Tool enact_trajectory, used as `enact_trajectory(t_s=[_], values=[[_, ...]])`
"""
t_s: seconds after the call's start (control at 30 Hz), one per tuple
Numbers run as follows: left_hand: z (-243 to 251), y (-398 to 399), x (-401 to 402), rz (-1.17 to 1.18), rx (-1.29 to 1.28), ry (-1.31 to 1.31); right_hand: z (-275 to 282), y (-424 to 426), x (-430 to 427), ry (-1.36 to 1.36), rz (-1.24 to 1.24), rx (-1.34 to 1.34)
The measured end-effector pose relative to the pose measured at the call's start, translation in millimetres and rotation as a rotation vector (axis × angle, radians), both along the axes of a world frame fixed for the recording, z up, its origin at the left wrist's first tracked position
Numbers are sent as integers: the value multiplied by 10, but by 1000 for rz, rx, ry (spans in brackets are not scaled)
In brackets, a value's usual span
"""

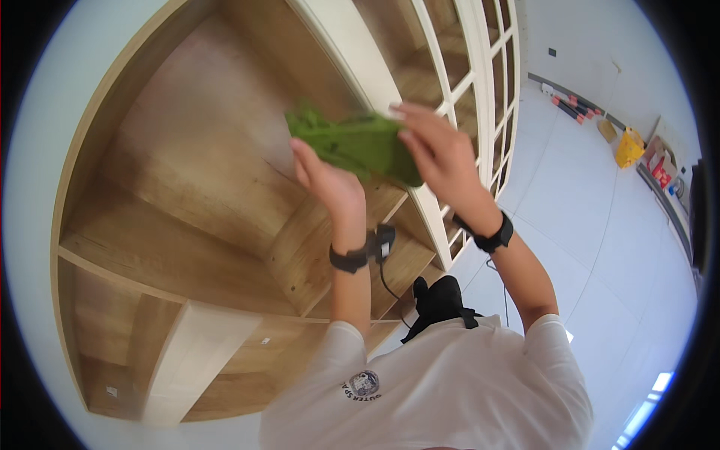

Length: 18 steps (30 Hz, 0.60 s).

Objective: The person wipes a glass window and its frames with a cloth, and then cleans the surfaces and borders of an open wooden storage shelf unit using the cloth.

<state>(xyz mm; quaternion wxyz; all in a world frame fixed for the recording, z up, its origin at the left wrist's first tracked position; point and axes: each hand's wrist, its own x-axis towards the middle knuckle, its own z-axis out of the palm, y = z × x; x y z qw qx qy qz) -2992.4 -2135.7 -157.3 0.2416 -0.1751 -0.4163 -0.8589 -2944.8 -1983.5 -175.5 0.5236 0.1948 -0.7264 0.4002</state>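
A green cloth (pixel 360 143), blurred and bunched at its left end, is stretched between my two hands. My left hand (pixel 333 183) grips its lower left part, with the fingers mostly behind the cloth. At the right end my right hand (pixel 441 152) holds it between thumb and fingers. Behind the cloth stands a wood-grain cabinet (pixel 185 129) with an open compartment. Each of my wrists wears a black strap, and the left one (pixel 360 253) carries a small device with a cable.
White lattice-framed doors (pixel 472 79) stand to the right of the compartment. A wooden shelf edge (pixel 124 275) runs below it. On the pale tiled floor (pixel 568 225) a yellow bag (pixel 629 147), a dustpan-like item (pixel 607 130) and several dark rods with pink ends (pixel 568 109) lie near the wall.
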Motion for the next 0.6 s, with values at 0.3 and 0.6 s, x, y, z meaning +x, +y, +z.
enact_trajectory(t_s=[0.3, 0.6], values=[[-140, 684, -637, 616, -921, 381, -580, -86, -619, 18, -446, 23], [-83, 403, -729, 470, -931, 396, -367, 402, -580, -32, -314, -368]])
